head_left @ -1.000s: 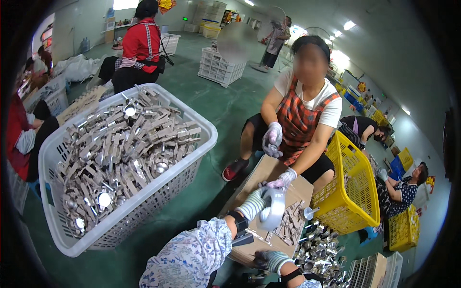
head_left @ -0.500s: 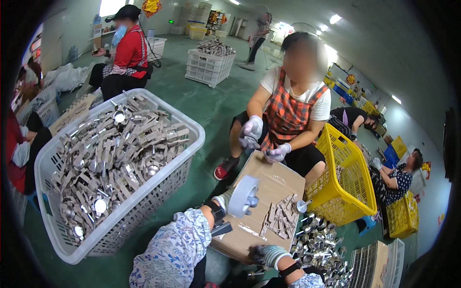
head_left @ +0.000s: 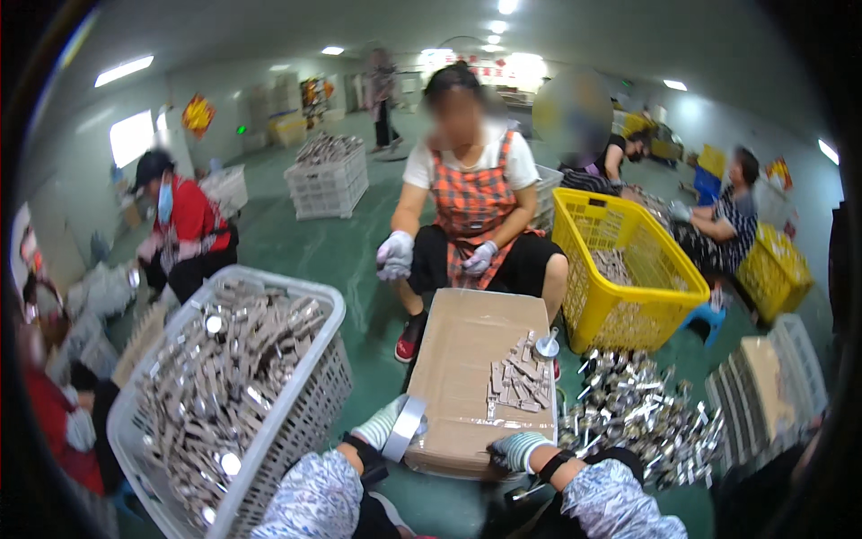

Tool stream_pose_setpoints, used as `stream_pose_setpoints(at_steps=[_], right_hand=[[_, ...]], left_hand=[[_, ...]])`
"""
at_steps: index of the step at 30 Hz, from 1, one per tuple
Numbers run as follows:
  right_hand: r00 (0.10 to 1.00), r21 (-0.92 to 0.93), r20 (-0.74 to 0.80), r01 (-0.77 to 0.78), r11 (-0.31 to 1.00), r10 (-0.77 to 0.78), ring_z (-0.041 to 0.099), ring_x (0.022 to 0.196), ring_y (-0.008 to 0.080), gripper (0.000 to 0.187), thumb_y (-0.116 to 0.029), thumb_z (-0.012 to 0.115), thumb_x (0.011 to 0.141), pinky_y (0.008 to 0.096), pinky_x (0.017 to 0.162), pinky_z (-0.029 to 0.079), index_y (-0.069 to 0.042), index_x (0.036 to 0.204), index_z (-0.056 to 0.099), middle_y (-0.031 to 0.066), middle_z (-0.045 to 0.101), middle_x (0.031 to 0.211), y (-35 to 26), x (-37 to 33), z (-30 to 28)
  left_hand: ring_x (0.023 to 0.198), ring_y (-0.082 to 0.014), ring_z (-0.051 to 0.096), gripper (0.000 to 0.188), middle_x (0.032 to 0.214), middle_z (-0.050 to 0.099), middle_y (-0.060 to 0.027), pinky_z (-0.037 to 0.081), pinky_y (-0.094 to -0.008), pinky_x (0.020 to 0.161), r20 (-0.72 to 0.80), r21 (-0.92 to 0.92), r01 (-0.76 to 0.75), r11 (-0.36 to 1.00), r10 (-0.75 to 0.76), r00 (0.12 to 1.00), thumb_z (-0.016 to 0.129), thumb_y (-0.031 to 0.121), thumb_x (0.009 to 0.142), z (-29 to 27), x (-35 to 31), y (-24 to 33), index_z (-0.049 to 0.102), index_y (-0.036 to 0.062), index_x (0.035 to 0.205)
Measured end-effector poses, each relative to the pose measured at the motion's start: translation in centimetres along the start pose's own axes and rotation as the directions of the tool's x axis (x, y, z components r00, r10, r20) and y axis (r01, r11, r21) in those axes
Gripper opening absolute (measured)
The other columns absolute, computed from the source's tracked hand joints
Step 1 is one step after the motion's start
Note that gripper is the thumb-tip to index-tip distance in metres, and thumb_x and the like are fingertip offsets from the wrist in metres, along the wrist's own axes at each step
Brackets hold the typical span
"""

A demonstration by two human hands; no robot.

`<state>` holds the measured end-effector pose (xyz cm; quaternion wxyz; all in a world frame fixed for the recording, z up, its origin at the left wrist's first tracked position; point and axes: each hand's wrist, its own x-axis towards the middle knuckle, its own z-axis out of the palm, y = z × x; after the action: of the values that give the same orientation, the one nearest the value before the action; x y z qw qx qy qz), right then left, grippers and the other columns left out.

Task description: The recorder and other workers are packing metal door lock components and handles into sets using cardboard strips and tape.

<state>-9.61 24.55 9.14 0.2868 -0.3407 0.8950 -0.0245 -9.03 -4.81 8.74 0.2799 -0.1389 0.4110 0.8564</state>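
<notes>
A flat cardboard box (head_left: 449, 368) lies in front of me, with clear tape shining across its near part. My left hand (head_left: 384, 424), in a striped glove, is closed on a roll of wide tape (head_left: 406, 429) beside the box's near left corner; the ring hides most of its fingers. My right hand (head_left: 521, 451), also gloved, touches the near right edge of the box; its dark fingertips are too small to read. On the right half of the box lies a small heap of flat metal pieces (head_left: 518, 377), with a round metal part with a stem (head_left: 546, 344) by them.
At left stands a white basket (head_left: 337, 310) full of metal parts. A yellow basket (head_left: 620, 314) is at right, with shiny metal parts (head_left: 637, 418) piled on the floor before it. A person in a checked apron (head_left: 476, 193) sits across the box. Stacked trays (head_left: 763, 386) stand far right.
My view has turned and levelled. My left hand has drawn back with the tape roll from over the box to its near left corner. The person opposite has moved their hands apart.
</notes>
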Motion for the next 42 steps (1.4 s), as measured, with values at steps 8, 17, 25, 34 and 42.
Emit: stream_pose_setpoints(at_steps=[8,17,25,34,42], right_hand=[[1.000,0.035,-0.004,0.020,0.999,-0.020,0.062,0.099,0.0380,0.036,-0.032,0.050,0.089,0.0455,0.083,0.049,-0.014,0.120,0.056,0.0167,0.065,0.108,0.5,-1.7,0.0],[1.000,0.066,0.000,0.015,0.998,-0.015,0.060,0.103,0.0371,0.037,-0.032,0.052,0.088,0.0448,0.086,0.048,-0.012,0.119,0.058,0.0163,0.064,0.111,0.5,-1.9,0.7],[0.998,0.059,-0.068,-0.014,0.998,0.018,0.062,0.103,0.0345,0.034,-0.022,0.056,0.082,0.0432,0.085,0.050,-0.011,0.113,0.064,0.0146,0.065,0.114,1.2,-2.1,1.1],[0.999,0.013,0.011,0.049,0.999,-0.049,0.062,0.106,0.0330,0.036,-0.019,0.060,0.081,0.0445,0.084,0.051,-0.010,0.115,0.065,0.0139,0.064,0.117,1.9,-2.3,-0.5],[0.407,0.426,-0.874,0.380,0.821,0.265,0.060,0.100,0.0386,0.039,-0.037,0.048,0.090,0.0447,0.085,0.048,-0.008,0.115,0.058,0.0211,0.063,0.109,8.3,-9.9,-15.2]], left_hand=[[0.068,-0.0415,0.050,0.008,0.069,0.050,-0.0193,0.038,-0.0469,0.059,0.743,0.639,-0.514,-0.572,0.286,0.605,0.053,0.011,0.067,1.5,-3.7,-4.5,0.047,0.0050,0.070],[0.059,-0.0192,0.051,0.016,0.060,0.045,-0.0044,0.041,-0.0328,0.055,0.624,0.768,-0.475,-0.430,0.333,0.707,0.046,0.012,0.085,-5.5,-1.0,-8.5,0.052,0.0094,0.071],[0.059,-0.0352,0.054,0.020,0.063,0.053,-0.0170,0.042,-0.0413,0.053,0.454,0.765,-0.150,-0.626,0.358,0.816,0.054,0.019,0.082,-3.4,-1.9,-8.7,0.058,0.0065,0.067],[0.059,-0.0414,0.052,0.020,0.060,0.051,-0.0168,0.038,-0.0460,0.052,0.673,0.664,-0.346,-0.663,0.328,0.663,0.065,0.018,0.068,1.1,-2.5,-8.4,0.052,0.0043,0.063],[0.056,-0.0395,0.050,0.035,0.056,0.047,-0.0175,0.039,-0.0445,0.053,0.589,0.758,-0.263,-0.596,0.455,0.667,0.055,0.029,0.080,7.1,-4.8,-8.4,0.050,0.0043,0.056]])
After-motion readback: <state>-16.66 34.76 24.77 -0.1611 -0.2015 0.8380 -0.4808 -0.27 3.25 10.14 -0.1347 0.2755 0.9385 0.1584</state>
